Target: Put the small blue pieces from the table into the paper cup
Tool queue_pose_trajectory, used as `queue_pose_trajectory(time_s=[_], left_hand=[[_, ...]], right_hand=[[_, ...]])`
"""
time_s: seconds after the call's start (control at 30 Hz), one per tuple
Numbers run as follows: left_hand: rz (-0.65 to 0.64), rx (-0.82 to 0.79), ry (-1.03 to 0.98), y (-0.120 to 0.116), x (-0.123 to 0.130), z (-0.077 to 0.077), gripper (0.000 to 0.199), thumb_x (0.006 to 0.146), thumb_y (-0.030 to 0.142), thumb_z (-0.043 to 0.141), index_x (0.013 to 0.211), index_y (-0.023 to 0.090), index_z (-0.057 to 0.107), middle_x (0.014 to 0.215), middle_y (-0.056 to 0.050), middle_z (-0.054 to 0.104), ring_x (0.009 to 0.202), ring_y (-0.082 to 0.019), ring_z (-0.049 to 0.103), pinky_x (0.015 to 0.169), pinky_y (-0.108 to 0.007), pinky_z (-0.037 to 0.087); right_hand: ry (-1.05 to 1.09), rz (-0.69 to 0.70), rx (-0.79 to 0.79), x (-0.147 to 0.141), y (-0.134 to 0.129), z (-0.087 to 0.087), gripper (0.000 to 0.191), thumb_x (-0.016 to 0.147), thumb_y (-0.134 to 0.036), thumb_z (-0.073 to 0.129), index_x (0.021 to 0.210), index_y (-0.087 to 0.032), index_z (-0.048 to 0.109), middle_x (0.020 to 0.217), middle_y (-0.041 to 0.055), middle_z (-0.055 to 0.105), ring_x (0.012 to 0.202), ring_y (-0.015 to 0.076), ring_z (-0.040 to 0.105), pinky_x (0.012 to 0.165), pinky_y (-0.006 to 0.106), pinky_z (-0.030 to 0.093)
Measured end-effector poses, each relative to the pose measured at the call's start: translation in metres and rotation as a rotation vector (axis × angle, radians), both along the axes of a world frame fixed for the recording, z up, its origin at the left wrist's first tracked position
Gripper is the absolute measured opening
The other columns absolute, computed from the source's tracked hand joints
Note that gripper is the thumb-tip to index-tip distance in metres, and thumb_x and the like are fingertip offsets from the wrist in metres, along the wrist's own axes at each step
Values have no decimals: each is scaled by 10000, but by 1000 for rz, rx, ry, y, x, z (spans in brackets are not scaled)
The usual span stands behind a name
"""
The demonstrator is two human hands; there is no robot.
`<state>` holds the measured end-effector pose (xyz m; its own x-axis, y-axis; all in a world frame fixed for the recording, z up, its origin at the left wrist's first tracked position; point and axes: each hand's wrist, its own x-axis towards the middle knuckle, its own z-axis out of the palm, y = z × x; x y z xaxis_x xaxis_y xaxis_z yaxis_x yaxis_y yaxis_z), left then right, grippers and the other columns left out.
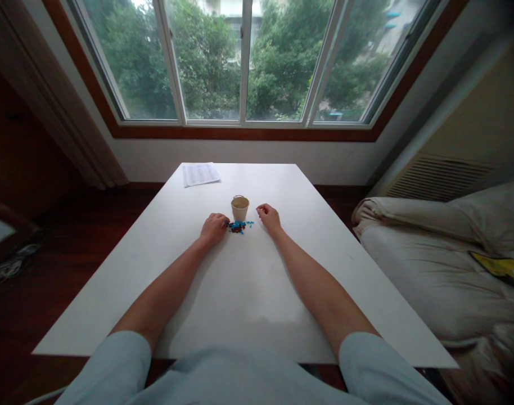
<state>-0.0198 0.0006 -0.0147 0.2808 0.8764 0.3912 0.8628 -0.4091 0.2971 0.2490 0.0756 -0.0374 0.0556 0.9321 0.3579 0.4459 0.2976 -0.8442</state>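
Observation:
A small beige bucket (240, 208) with a thin handle stands upright on the white table (248, 292). Just in front of it lies a loose pile of small blue and dark brown pieces (237, 226), with a few blue ones off to the right. My left hand (215, 228) rests at the left edge of the pile, its fingers curled and closed by the pieces; what they hold, if anything, is too small to name. To the right of the bucket is my right hand (269, 216), fingers pinched together, apart from bucket and pile. Anything between those fingertips cannot be made out.
Printed paper sheets (201, 174) lie at the table's far left corner. Beyond the table is a wide window (244, 133) with a brown frame. A pale covered sofa (409, 259) with a yellow and black item stands along the right side.

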Motion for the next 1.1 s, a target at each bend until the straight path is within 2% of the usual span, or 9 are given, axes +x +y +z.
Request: queue_pose_trajectory(time_s=[0.17, 0.4, 0.73, 0.87, 1.0, 1.1], left_hand=[[12, 0, 9, -5, 3, 5, 233, 878, 147, 549, 971, 222, 749, 1074, -83, 700, 1060, -237, 572, 962, -364, 475], [30, -11, -5, -4, 1, 3, 380, 795, 15, 514, 1001, 237, 744, 1095, -67, 698, 1070, -234, 561, 962, -366, 475], [11, -22, -34, -7, 3, 7, 217, 838, 137, 593, 957, 228, 750, 1080, -85, 689, 1062, -247, 566, 961, -385, 476], [24, -16, -29, -8, 4, 8, 211, 853, 163, 598, 987, 220, 750, 1089, -91, 689, 1065, -252, 565, 964, -390, 471], [34, 5, -6, -9, 4, 9, 196, 861, 183, 604, 986, 213, 752, 1085, -99, 690, 1057, -261, 559, 954, -401, 468], [50, 8, 0, -10, 4, 11, 158, 862, 242, 636, 966, 221, 753, 1079, -100, 691, 1057, -272, 558, 941, -409, 469]], right_hand=[[-11, 1, -1, 0, -2, 1, 265, 820, -430, 564, 908, -226, 708, 638, -24, 589, 625, 162, 545, 605, 259, 436], [-22, -13, -12, -1, -3, 3, 271, 824, -432, 561, 907, -221, 710, 635, -25, 582, 624, 159, 538, 598, 254, 431], [-53, 0, -17, -1, -10, 12, 267, 833, -424, 556, 909, -218, 708, 639, -24, 586, 636, 164, 544, 608, 254, 428], [-137, -9, 14, -2, -16, 18, 239, 849, -385, 549, 901, -211, 704, 652, -15, 592, 636, 160, 526, 616, 255, 397], [-328, 100, 129, -7, -28, 26, 177, 863, -288, 535, 903, -220, 694, 689, -10, 618, 640, 147, 504, 647, 261, 365], [-390, 191, 151, -11, -36, 30, 125, 826, -241, 573, 862, -223, 691, 687, -18, 625, 631, 135, 498, 646, 254, 351]])
